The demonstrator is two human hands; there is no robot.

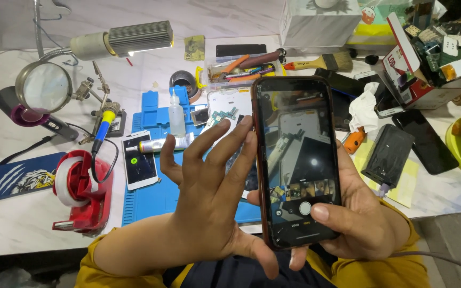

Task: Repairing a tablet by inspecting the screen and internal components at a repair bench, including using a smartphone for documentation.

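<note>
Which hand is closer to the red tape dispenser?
Left. The left hand is beside the tape dispenser; the right hand is farther away behind the phone.

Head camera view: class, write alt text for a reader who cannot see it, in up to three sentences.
Two hands hold a dark smartphone upright with its camera app open: the right hand grips it, the left hand steadies its edge. Beneath lie a blue work mat, a red tape dispenser and a magnifier.

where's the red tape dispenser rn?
Head view, lower left: the red tape dispenser sits on the white table, just left of the blue mat and the left hand, below the soldering iron.
</note>
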